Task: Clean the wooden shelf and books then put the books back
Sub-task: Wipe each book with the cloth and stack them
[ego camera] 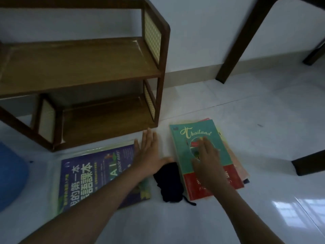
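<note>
- The wooden shelf (pixel 84 67) stands on the pale tiled floor (pixel 228 217) against the wall, its two boards bare, with woven panels at its ends.
- A purple book (pixel 91 175) lies flat on the floor in front of the shelf, partly under the left forearm.
- A teal and red book titled "Thailand" (pixel 202 143) tops a small stack of books to the right (the ones beneath show only as edges).
- A dark cloth (pixel 169 182) lies bunched between the purple book and the stack, touching the stack's left edge.
- The left hand (pixel 149 152) hovers flat, fingers straight and spread, holding nothing, near the shelf's lower corner.
- The right hand (pixel 207 155) is over the Thailand cover, fingers extended (blurred; contact unclear).
</note>
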